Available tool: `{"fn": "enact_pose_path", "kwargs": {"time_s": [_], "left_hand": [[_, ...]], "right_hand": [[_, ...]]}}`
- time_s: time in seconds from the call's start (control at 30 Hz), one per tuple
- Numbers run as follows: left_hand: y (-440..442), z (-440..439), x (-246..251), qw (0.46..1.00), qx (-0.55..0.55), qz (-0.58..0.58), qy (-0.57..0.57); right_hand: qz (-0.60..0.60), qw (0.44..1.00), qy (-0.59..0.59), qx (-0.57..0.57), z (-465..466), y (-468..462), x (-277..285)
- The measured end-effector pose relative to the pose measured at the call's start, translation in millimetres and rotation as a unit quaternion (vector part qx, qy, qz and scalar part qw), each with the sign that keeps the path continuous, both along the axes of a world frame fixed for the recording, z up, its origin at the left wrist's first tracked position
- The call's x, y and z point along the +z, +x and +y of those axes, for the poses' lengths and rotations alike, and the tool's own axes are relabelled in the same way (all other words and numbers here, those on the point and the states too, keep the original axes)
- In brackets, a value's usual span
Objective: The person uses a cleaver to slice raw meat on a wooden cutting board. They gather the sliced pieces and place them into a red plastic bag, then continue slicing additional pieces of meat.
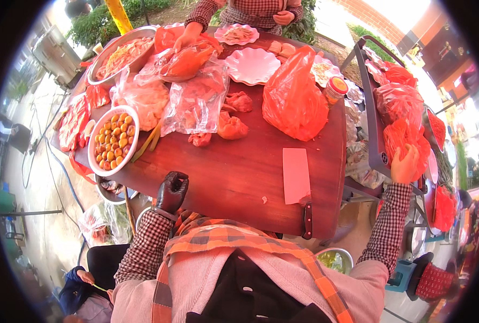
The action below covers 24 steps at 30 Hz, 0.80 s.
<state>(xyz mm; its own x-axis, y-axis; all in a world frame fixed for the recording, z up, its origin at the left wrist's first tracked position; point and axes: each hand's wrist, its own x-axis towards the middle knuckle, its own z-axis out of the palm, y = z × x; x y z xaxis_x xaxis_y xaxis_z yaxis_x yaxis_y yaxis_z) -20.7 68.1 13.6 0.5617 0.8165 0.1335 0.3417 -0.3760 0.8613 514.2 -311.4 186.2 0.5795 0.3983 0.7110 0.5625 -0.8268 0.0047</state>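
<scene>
My left hand, in a black glove, rests by the near edge of the wooden table. Its fingers are curled, with nothing visible in them. Out to the right, my bare right hand touches a red plastic bag on the cart. Whether its fingers grip the bag cannot be told. A cleaver lies flat on the table, its dark handle towards me. Beyond it stands a full red plastic bag. Pieces of raw meat lie near a clear plastic bag.
At the left, a white bowl holds small round yellow-brown fruits. Behind it are a metal basin of sliced food and a pink scalloped plate. Across the table, another person's hand reaches over a red bag. A jar stands at right.
</scene>
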Motion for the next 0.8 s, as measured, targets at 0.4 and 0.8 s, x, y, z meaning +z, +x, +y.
{"fn": "enact_pose_path", "kwargs": {"time_s": [0.4, 0.8], "left_hand": [[-21.2, -2.0, -18.8, 0.995, 0.007, -0.040, -0.095], [-2.3, -3.3, -15.1, 0.981, -0.161, -0.032, -0.109]], "right_hand": [[0.365, 0.908, 0.071, 0.191, 38.6, -240.9, -104.8], [0.737, 0.163, 0.210, 0.621, 50.3, -359.1, 64.6]]}}
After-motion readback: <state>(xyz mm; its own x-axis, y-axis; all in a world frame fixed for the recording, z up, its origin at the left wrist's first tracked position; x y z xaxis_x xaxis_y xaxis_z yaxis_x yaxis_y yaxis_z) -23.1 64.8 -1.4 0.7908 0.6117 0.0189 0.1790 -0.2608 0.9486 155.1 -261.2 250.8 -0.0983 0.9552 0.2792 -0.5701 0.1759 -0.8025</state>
